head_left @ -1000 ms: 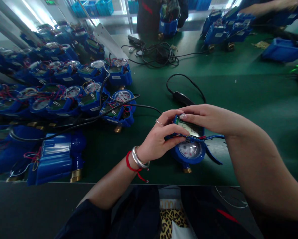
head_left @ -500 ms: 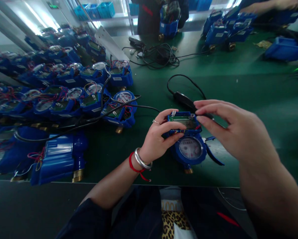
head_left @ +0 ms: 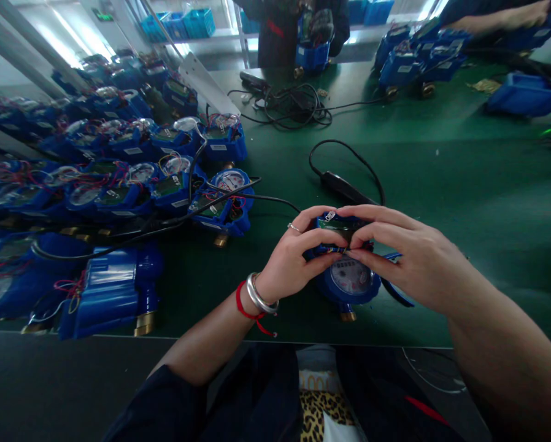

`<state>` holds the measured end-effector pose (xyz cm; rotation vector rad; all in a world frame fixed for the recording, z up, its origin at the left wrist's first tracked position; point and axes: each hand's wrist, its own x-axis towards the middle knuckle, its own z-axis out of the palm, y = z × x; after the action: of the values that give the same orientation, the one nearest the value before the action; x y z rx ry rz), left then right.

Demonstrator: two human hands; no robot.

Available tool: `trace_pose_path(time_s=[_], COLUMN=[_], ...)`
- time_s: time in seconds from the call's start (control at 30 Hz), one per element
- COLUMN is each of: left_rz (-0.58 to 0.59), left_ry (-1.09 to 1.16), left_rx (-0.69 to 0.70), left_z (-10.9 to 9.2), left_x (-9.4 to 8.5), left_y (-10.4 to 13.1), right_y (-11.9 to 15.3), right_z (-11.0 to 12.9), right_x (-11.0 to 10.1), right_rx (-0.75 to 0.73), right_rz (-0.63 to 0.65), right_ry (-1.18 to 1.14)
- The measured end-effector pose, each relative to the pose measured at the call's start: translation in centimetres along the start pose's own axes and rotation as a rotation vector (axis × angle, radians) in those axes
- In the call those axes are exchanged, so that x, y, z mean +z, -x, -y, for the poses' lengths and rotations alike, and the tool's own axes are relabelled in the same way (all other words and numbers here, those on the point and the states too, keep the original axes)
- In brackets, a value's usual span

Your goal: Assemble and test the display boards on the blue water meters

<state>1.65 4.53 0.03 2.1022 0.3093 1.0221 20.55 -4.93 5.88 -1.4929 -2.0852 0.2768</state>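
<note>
A blue water meter (head_left: 353, 277) with a round dial lies in front of me, its brass fitting pointing my way. My left hand (head_left: 290, 253) grips the left side of the meter's open electronics housing, where part of a green circuit board shows. On the right, my right hand (head_left: 402, 248) wraps the same housing, thumb and index fingertips meeting the left fingertips at the near edge. What lies under those fingertips is hidden. A blue lid (head_left: 397, 293) sticks out beside the meter, partly under my right hand. Behind it rests a black cable with a thick grip (head_left: 342, 186).
Several blue meters with loose wires (head_left: 135, 138) fill the left side. A tangled black cable (head_left: 298, 104) lies farther back. Across the table are a co-worker's dark jacket (head_left: 275, 46), more meters (head_left: 399, 67) and a blue bin (head_left: 526, 93). Another person's arm shows at top right.
My right hand has let go of the black cable's end and moved left onto the meter's housing, its fingers now closed there. My left hand has stayed on the housing.
</note>
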Motion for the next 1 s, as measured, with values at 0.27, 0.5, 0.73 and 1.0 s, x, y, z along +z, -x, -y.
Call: trace_pose_path(time_s=[0.27,0.5,0.73,1.0], left_rz=[0.111,0.159,0.156,0.158], left_ry=[0.038,0.068,0.028,0.03], left_rx=[0.012,0.007,-0.004,-0.016], left_z=[-0.1,0.0,-0.1,0.0], left_x=[-1.0,-1.7,-1.9,-1.9], left_y=[-0.4,-0.6,-0.6,-0.5], right_y=[-0.4,-1.1,-1.5,-1.5], right_z=[-1.1,-1.9,-1.7,-1.2], right_x=[-0.5,0.0,0.1,0.5], right_rx=[-0.048,-0.078,-0.047,0.014], right_rz=[0.099,0.112,0.119,0.066], right_ry=[-0.093,-0.192,-0.222,-0.243])
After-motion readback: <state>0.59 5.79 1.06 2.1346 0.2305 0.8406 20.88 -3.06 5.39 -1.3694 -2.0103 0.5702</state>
